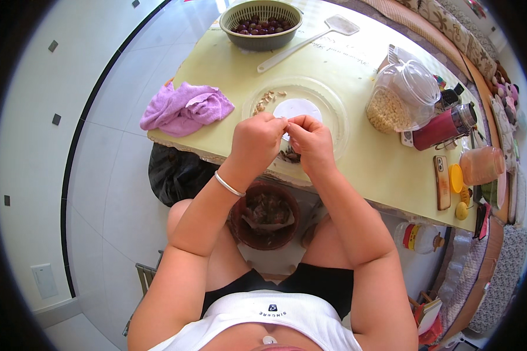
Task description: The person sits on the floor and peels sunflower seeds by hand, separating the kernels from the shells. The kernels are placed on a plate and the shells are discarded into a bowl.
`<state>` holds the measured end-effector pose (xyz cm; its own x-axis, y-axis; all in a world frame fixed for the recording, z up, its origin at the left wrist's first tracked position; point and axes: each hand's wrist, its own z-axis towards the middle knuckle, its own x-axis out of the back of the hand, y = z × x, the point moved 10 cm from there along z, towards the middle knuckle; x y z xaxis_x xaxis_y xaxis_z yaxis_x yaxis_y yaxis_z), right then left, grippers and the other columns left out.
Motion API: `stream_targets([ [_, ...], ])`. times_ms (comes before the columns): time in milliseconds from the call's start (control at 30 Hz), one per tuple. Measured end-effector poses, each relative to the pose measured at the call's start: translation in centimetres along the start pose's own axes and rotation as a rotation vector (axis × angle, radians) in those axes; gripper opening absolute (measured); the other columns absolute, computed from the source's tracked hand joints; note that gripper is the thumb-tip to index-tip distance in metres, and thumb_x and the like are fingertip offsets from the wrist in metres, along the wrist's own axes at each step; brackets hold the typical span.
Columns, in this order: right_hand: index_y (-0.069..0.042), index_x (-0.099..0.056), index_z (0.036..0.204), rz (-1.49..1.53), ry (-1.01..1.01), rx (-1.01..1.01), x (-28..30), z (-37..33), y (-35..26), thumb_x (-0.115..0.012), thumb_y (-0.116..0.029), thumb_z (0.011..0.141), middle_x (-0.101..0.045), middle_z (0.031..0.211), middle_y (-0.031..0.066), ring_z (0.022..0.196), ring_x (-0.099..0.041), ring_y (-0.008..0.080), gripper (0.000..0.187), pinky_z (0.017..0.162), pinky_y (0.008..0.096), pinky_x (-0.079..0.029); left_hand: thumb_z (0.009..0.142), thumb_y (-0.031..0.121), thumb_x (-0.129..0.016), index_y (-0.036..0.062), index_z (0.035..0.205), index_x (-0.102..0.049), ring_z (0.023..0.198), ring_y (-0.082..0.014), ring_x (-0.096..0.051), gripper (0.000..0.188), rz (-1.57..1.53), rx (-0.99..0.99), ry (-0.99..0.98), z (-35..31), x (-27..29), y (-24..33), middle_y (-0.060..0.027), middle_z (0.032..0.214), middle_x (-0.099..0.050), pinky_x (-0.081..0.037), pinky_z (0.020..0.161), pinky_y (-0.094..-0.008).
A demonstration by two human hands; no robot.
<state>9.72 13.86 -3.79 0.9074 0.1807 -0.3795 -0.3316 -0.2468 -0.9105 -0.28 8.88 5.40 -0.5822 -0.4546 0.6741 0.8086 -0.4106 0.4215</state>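
Observation:
My left hand (256, 137) and my right hand (311, 140) meet fingertip to fingertip over a round clear plate (337, 111). Both are closed in a pinch; whatever is between the fingers is too small or too hidden to name. Beyond my left hand, several small pale pieces (266, 102) lie on the plate's far left. A white disc (298, 109) shows at its middle. Small dark pieces (288, 154) lie at its near side, partly covered by my right hand. A pale bangle is on my left wrist.
A basket (234, 36) of dark round fruit and a fly swatter (298, 50) lie at the back. A purple cloth (184, 109) is left; a clear jar (390, 99), dark red bottle (439, 128) and phone (442, 182) stand or lie right. Below is a red-brown bucket (294, 228) with scraps.

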Motion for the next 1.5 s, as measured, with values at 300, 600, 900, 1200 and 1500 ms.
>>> stream_targets([
  [300,-0.002,-0.057,0.072,-0.132,-0.015,0.053,0.4,0.8,0.0,-0.065,-0.005,0.079,-0.053,0.062,-0.0013,0.053,-0.042,0.0039,0.011,0.047,0.0209,-0.031,0.073,0.000,-0.070,0.0022,0.089,-0.070,0.062,-0.0213,-0.063,0.016,-0.122,0.145,-0.020,-0.2,-0.4,-1.0,-0.0097,0.071,-0.065,-0.049,0.054,-0.0323],
  [600,-0.004,-0.056,0.074,0.055,-0.120,-0.127,-0.5,0.5,0.2,-0.064,-0.004,0.079,-0.049,0.059,-0.0019,0.046,-0.037,0.0042,0.010,0.041,0.0206,-0.024,0.077,0.000,-0.071,-0.0023,0.090,-0.068,0.062,-0.0123,-0.064,0.014,-1.176,0.808,-0.170,-2.2,-4.2,-6.6,-0.0086,0.076,-0.068,-0.054,0.057,-0.0231],
  [900,-0.003,-0.054,0.079,0.197,-0.128,-0.120,-0.2,0.5,0.2,-0.057,-0.004,0.080,-0.053,0.066,0.0034,0.049,-0.039,0.0070,0.003,0.043,0.0205,-0.027,0.078,0.000,-0.067,-0.0004,0.084,-0.062,0.062,-0.0116,-0.063,0.008,-1.093,0.764,-0.078,-1.9,-3.8,-7.3,-0.0060,0.073,-0.065,-0.052,0.057,-0.0229],
  [1200,-0.002,-0.050,0.080,0.488,-0.187,-0.182,0.2,1.4,-0.2,-0.043,-0.005,0.078,-0.054,0.083,0.0131,0.059,-0.046,0.0149,0.008,0.047,0.0235,-0.033,0.073,0.004,-0.068,0.0026,0.081,-0.065,0.066,-0.0280,-0.062,0.008,-0.164,0.380,0.097,-0.1,0.2,-8.2,-0.0142,0.074,-0.064,-0.049,0.061,-0.0353],
  [1500,-0.008,-0.049,0.076,0.530,-0.252,-0.226,-0.9,1.3,0.1,-0.048,-0.021,0.091,-0.051,0.072,0.0074,0.052,-0.042,0.0132,0.020,0.043,0.0222,-0.029,0.073,0.006,-0.070,0.0027,0.083,-0.070,0.074,-0.0309,-0.062,0.011,-0.050,0.258,0.154,0.3,1.1,-7.2,-0.0154,0.077,-0.065,-0.049,0.067,-0.0373],
])
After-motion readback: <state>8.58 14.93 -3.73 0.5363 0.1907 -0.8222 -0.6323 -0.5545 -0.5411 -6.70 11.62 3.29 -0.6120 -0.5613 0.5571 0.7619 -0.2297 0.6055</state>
